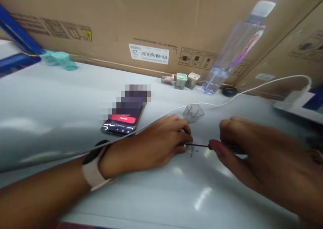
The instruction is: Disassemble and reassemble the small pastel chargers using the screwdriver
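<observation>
The right hand (252, 155) held a slim precision screwdriver (233, 148) in a narrow grip, fingers curled around its dark handle, with the thin shaft pointing left on the white table (161, 195). The left hand (164, 138), wearing a pale-strapped watch (92, 168), lay curled at the shaft's tip, though its grip there could not be determined. A small clear plastic box (193, 113) stood just beyond, beneath a white cable (202, 104), with a smartphone (122, 124) to the left.
</observation>
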`<act>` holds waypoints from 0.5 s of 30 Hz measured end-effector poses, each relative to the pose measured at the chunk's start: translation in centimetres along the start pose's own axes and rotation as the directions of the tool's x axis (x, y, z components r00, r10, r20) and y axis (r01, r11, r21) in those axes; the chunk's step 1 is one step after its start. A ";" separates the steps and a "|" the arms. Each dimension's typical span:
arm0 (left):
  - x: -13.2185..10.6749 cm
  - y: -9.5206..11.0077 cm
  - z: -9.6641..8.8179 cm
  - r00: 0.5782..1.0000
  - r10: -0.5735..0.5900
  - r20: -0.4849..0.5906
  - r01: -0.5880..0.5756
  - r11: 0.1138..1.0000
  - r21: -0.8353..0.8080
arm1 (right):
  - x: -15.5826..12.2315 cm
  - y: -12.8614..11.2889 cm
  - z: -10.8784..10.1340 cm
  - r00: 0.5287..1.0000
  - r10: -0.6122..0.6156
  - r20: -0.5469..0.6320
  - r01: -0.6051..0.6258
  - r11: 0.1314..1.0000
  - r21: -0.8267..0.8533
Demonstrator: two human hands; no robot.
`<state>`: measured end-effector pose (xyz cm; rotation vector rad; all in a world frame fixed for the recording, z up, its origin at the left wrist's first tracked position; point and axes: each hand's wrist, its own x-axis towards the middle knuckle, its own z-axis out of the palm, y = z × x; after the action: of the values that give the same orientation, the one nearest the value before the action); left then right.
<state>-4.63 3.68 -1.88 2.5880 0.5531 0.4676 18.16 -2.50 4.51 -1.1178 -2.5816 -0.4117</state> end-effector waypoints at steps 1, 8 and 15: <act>0.0 0.0 -0.2 1.000 0.006 0.020 -0.006 1.000 -0.003 | -0.1 0.0 0.0 1.000 -0.001 0.009 0.001 1.000 0.012; 0.2 -0.3 -0.7 0.994 0.061 0.094 -0.060 0.998 -0.013 | -0.5 0.1 -0.1 0.999 -0.026 0.042 0.023 0.996 0.081; 0.4 -0.3 -1.1 0.979 0.100 0.177 -0.102 0.995 0.001 | -1.1 -0.3 -0.1 0.997 0.024 0.079 -0.033 0.993 0.111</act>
<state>-4.83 4.52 -0.99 2.6428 0.3654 0.2642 18.67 -3.40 4.17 -1.1516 -2.6153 -0.2181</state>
